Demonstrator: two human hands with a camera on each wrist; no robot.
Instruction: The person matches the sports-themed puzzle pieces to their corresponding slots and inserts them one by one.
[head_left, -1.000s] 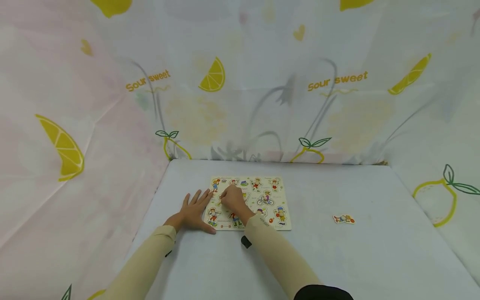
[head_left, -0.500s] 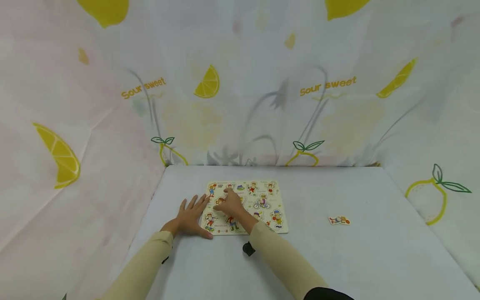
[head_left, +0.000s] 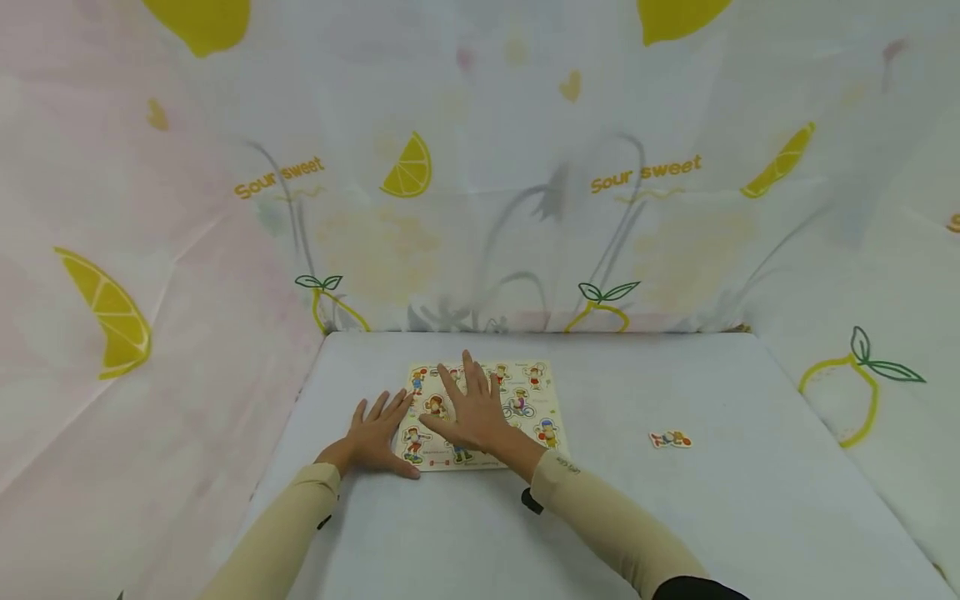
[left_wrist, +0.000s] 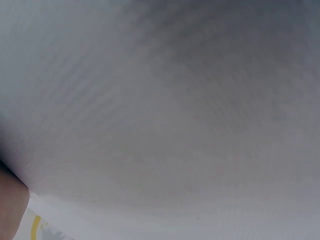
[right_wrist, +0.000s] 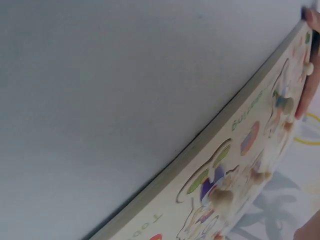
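A cream wooden knob puzzle board (head_left: 543,393) with printed sports figures lies on the white table. My left hand (head_left: 371,442) rests flat at its left edge, fingers spread on the rim and thumb at the lower corner. Over the middle of the board is my right hand (head_left: 476,418), fingers extended and spread, holding nothing. Beside its thumb shows a child-figure piece (head_left: 435,406). In the right wrist view, wooden knobs (right_wrist: 221,199) stand up from the pieces, and left-hand fingers (right_wrist: 309,87) lie at the far edge.
One loose figure piece (head_left: 670,439) lies on the table (head_left: 630,517) to the right of the board. Cloth walls (head_left: 487,242) with lemon prints enclose the back and sides. The left wrist view shows mostly blurred white cloth (left_wrist: 165,140).
My right hand, earlier with curled fingers at the board's left-centre, has opened and spread out, shifting slightly right. The figure piece beneath it has come into sight. My left hand stays put.
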